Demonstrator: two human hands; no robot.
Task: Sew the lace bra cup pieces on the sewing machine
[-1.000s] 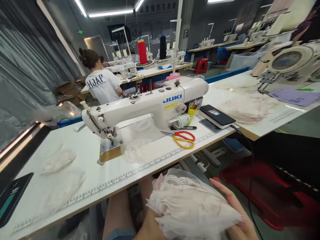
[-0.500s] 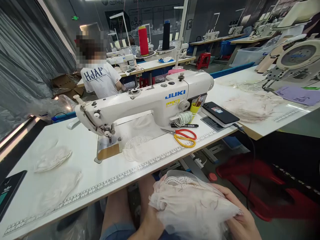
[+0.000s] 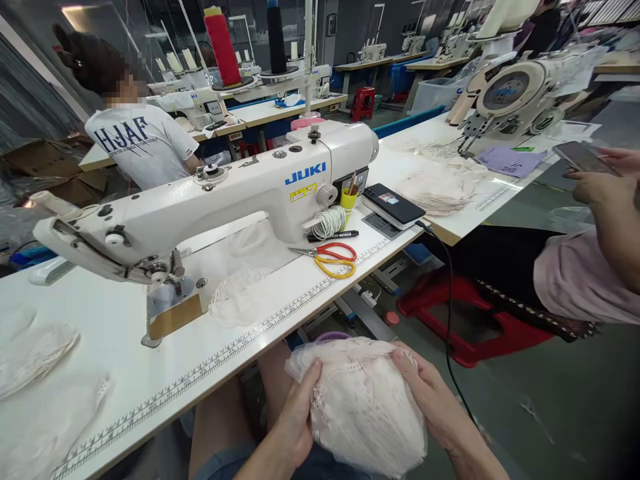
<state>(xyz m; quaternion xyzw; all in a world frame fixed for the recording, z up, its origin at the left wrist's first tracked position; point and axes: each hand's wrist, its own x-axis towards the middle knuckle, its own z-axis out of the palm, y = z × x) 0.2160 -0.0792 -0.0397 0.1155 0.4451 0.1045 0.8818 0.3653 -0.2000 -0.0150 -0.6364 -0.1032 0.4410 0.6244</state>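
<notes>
A thick bundle of sheer, lace-edged white fabric pieces [image 3: 367,407] is held above my lap, in front of the table edge. My left hand [image 3: 299,417] grips its left side, thumb on top. On the right side my right hand [image 3: 425,387] has its thumb over the upper edge and its other fingers mostly hidden behind the cloth. Beyond the bundle stands a white JUKI sewing machine [image 3: 220,183]. A lace-edged white piece [image 3: 243,293] lies on the table to the right of its needle. Scissors [image 3: 333,259] with red and yellow handles rest nearby.
More white pieces [image 3: 37,357] lie at the table's left. A phone [image 3: 395,205], a yellow cup [image 3: 349,199] and a cord coil [image 3: 330,222] sit right of the machine. A black cable [image 3: 450,313] hangs down. Seated at right, another person holds a phone [image 3: 587,158]; a red stool [image 3: 470,340] stands below.
The fabric bundle has been turned in my hands, and my left thumb now shows on top of it. My view has swung right, bringing the person with the phone into sight.
</notes>
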